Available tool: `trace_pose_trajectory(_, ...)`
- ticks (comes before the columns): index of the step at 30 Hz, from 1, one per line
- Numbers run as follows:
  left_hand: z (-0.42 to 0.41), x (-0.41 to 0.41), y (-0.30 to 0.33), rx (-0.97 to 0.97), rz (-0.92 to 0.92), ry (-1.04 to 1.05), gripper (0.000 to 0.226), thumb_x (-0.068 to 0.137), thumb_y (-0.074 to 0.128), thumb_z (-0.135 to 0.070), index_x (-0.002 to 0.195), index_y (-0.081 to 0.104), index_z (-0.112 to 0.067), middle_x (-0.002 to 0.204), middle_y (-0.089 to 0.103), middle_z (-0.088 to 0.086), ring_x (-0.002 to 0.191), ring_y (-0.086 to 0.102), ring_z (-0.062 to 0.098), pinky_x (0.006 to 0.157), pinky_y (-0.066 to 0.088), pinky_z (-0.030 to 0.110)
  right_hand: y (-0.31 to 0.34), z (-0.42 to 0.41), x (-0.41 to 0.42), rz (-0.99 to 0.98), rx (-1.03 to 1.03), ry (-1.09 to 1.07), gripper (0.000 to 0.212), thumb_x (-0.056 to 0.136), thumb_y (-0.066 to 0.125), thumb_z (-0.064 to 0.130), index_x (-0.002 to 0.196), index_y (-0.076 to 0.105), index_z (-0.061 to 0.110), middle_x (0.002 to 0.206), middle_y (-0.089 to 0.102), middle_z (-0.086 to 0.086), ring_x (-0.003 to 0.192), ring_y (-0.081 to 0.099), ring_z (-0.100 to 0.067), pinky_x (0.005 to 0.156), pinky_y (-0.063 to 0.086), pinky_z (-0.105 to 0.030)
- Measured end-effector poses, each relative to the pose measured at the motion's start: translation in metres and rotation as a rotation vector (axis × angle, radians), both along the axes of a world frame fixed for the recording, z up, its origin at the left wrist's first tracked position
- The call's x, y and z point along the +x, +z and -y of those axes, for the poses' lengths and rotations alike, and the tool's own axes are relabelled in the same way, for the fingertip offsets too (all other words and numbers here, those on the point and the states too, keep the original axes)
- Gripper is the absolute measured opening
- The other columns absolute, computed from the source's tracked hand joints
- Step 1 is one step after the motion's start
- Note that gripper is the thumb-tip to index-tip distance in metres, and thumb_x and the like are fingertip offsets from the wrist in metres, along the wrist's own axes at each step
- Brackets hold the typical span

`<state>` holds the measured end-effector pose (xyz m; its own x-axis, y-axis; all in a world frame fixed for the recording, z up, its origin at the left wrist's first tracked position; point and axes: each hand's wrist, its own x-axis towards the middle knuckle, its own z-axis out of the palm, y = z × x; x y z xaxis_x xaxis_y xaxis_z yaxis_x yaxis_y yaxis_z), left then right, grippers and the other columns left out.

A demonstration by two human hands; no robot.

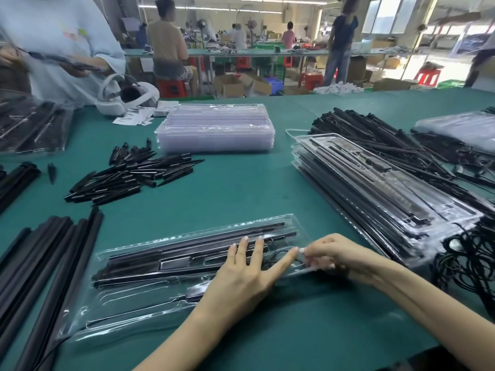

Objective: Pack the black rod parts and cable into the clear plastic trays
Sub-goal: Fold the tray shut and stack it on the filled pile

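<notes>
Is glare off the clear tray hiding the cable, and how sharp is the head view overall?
Head view: white streaks glare along the tray edges, and the cable under the left hand and right hand shows only faintly; the foreground is sharp, the edges bow from the wide lens, and the background people are blurred.

bare green table (241, 188) is sitting open right behind the near tray (128, 298). short black rods (128, 175) are crowding its far left, long rods (40, 263) are hugging its left edge, filled trays (375, 194) and cables (466, 258) are blocking its right.

Two hands (241, 274); one open tray (128, 298); three tray stacks (214, 129), maybe four; rods uncountable.
</notes>
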<state>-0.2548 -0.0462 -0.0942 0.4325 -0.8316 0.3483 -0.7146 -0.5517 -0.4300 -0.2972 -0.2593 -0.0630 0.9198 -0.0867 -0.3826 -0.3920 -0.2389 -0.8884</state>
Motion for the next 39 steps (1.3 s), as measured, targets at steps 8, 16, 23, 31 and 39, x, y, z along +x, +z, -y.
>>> trace_pose_trajectory(8, 0.000, -0.005, 0.003, 0.041, -0.165, -0.019, 0.066, 0.081, 0.067, -0.037, 0.141, 0.041, -0.037, 0.116, 0.067, 0.020, 0.101, 0.066, 0.039, 0.081, 0.057, 0.041, -0.011, -0.008, -0.010, 0.046, 0.050, -0.132, 0.034, 0.089, 0.061, 0.014, 0.056, 0.063, 0.009, 0.039, 0.041, 0.005, 0.032, 0.027, -0.004, 0.036, 0.019, -0.014)
trace_pose_trajectory(16, -0.080, 0.012, 0.023, -0.316, -0.819, 0.004, 0.090, 0.074, 0.047, -0.076, 0.144, -0.007, -0.056, 0.150, 0.001, -0.037, 0.140, 0.008, -0.011, 0.119, 0.001, 0.021, -0.011, -0.003, -0.011, 0.033, 0.056, -0.095, 0.031, 0.087, 0.062, 0.016, 0.058, 0.064, 0.007, 0.037, 0.039, 0.006, 0.034, 0.024, -0.007, 0.038, 0.017, -0.016)
trace_pose_trajectory(23, -0.106, -0.005, 0.011, -0.095, -0.367, 0.202, 0.069, 0.084, 0.043, -0.053, 0.137, 0.051, -0.009, 0.143, 0.048, 0.004, 0.127, 0.049, 0.030, 0.088, 0.047, 0.063, -0.007, -0.009, -0.010, 0.029, 0.101, -0.160, 0.026, 0.075, 0.066, 0.025, 0.059, 0.059, 0.005, 0.041, 0.029, 0.004, 0.033, 0.020, -0.007, 0.035, 0.015, -0.015)
trace_pose_trajectory(31, -0.093, -0.002, 0.001, -0.238, -0.310, 0.278, 0.087, 0.065, 0.085, -0.038, 0.128, 0.051, 0.012, 0.133, 0.055, 0.021, 0.120, 0.055, 0.036, 0.080, 0.051, 0.062, -0.002, -0.090, -0.023, -0.060, 0.959, -0.295, 0.067, 0.069, 0.068, 0.043, 0.130, 0.046, 0.025, 0.118, 0.062, -0.026, 0.100, 0.068, -0.034, 0.076, 0.059, -0.043)
trace_pose_trajectory(39, -0.071, 0.000, 0.017, -0.382, -0.498, 0.329, 0.073, 0.090, 0.043, -0.036, 0.146, 0.019, 0.004, 0.147, 0.040, 0.017, 0.130, 0.046, 0.034, 0.097, 0.043, 0.060, -0.004, -0.186, 0.030, 0.115, 0.542, -0.418, 0.024, 0.076, 0.077, 0.020, 0.079, 0.072, -0.003, 0.071, 0.069, -0.007, 0.062, 0.060, -0.015, 0.056, 0.046, -0.023)
